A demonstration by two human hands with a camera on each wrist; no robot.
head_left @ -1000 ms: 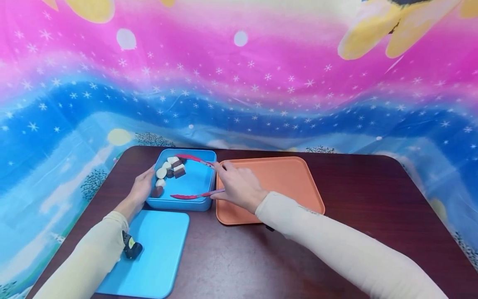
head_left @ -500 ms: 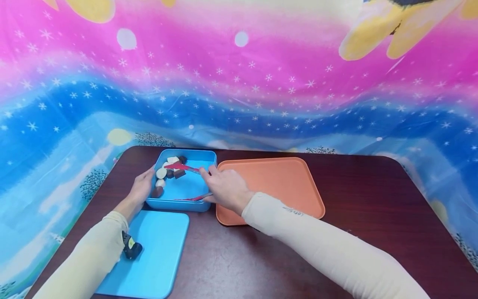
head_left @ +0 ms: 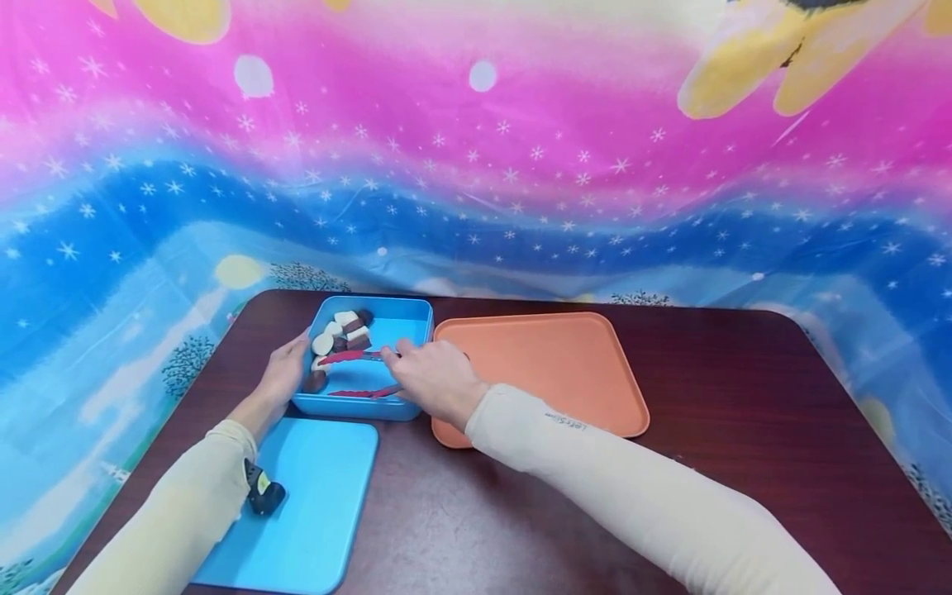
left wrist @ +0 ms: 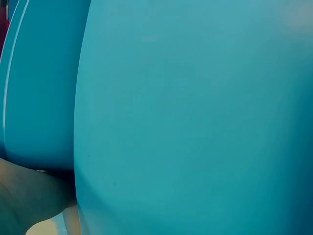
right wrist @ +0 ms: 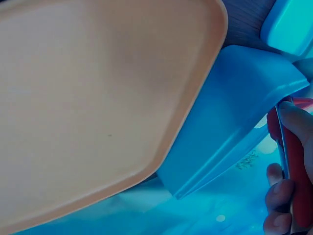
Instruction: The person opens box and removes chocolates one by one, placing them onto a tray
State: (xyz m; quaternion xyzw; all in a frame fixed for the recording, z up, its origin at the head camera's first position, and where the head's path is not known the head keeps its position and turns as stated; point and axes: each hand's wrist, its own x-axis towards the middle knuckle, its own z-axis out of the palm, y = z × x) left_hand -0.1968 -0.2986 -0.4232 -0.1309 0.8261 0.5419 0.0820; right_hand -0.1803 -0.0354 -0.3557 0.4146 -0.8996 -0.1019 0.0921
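Note:
The left hand (head_left: 284,372) lies along the left wall of an open blue box (head_left: 397,330), its visible fingers fairly straight against the wall; part of the hand is hidden. The right hand (head_left: 442,376) grips red-tipped tongs (head_left: 344,357), pointing left into the box with their two tips apart. Several small white, brown and two-tone pieces (head_left: 357,339), like chocolates, lie along the box's left side. The upper tong tip is beside a white piece, near a brown piece (head_left: 314,381) in the front left corner. In the right wrist view, fingers and thumb wrap round the tongs' red handle (right wrist: 296,171).
An orange tray (head_left: 565,364) stands directly right of the box. A flat blue lid (head_left: 320,512) lies in front of the box, under the left forearm. The dark wooden table (head_left: 744,397) extends right to its edge; a patterned cloth (head_left: 521,207) hangs behind.
My right hand has moved left and toward me with the tongs, and their tips have come closer together. The left hand stays against the box; the pieces have hardly moved.

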